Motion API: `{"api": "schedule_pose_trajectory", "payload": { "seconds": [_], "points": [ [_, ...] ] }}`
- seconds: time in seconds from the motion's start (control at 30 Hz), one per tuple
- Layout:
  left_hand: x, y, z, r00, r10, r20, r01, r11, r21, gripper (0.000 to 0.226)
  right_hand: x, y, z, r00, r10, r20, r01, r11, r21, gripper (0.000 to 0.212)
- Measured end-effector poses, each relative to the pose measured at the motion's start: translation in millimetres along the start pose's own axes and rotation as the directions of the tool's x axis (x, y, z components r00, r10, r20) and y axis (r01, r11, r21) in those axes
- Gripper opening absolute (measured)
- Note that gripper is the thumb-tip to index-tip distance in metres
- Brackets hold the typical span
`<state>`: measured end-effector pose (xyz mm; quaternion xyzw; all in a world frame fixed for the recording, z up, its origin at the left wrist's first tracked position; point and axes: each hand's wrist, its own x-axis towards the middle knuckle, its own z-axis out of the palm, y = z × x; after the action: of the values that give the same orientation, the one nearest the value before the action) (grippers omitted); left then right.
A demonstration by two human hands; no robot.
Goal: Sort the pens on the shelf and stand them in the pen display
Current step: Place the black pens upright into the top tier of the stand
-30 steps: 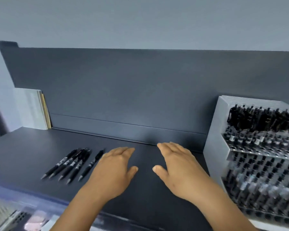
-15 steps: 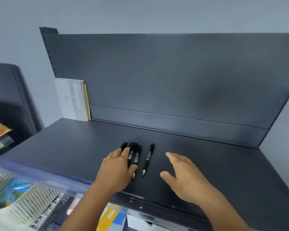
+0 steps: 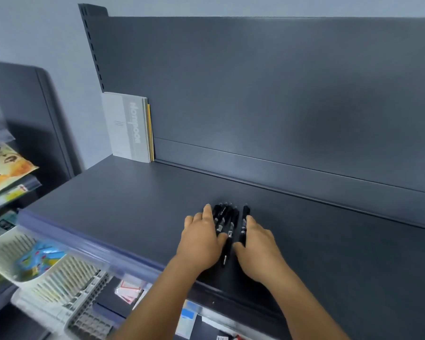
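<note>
Several black pens [image 3: 227, 223] lie side by side on the dark grey shelf [image 3: 133, 200], tips pointing toward me. My left hand [image 3: 200, 241] lies flat on the shelf against the left side of the bunch, fingers straight. My right hand [image 3: 258, 244] lies flat against the right side, fingers extended and touching the outermost pen [image 3: 244, 224]. The pens sit squeezed between both hands. The pen display is out of view.
A white booklet [image 3: 128, 126] stands against the back panel at the shelf's far left. Below the front edge sit white plastic baskets [image 3: 57, 283] with small packaged items. Magazines [image 3: 3, 168] lie on a rack to the left.
The view has swung left, so the pen display left the frame. Both hands closed in on the pens: the right hand moved left to the lone pen, the left one slid along the bunch.
</note>
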<state>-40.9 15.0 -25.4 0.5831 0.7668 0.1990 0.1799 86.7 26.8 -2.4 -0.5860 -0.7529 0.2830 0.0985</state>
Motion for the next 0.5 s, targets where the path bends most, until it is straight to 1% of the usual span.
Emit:
{"api": "schedule_pose_trajectory", "payload": {
  "seconds": [0.03,0.1,0.17,0.2,0.27,0.37,0.43,0.5],
  "points": [
    [4,1,2,1.000,-0.011,-0.009,0.010,0.998,-0.058,0.065,6,-3,3,1.000,0.009,0.000,-0.009,1.000,0.028,0.064],
    [12,3,3,0.999,-0.036,-0.019,0.033,0.988,-0.151,0.041,17,-7,6,1.000,0.024,-0.012,-0.023,0.994,0.110,0.046],
    [17,4,0,0.996,-0.086,0.024,0.089,0.961,-0.263,0.017,25,-7,8,0.999,0.038,-0.025,-0.032,0.973,0.227,0.030],
    [18,6,-2,0.994,-0.095,0.053,0.107,0.942,-0.318,0.010,29,-6,9,0.999,0.043,-0.018,-0.036,0.959,0.279,0.024],
    [19,11,-6,0.990,-0.107,0.090,0.133,0.918,-0.373,0.020,33,-5,9,0.999,0.046,0.004,-0.044,0.933,0.357,0.016],
    [21,14,-10,0.982,-0.124,0.141,0.174,0.881,-0.440,0.020,36,-3,7,0.999,0.047,0.010,-0.046,0.864,0.501,0.017],
    [22,14,-11,0.974,-0.110,0.196,0.203,0.804,-0.559,0.017,35,-3,3,0.999,0.033,0.015,-0.035,0.810,0.586,0.021],
    [23,15,-13,0.959,-0.091,0.268,0.258,0.669,-0.697,0.026,30,-6,-3,1.000,-0.018,-0.009,0.019,0.777,0.629,0.030]
  ]
}}
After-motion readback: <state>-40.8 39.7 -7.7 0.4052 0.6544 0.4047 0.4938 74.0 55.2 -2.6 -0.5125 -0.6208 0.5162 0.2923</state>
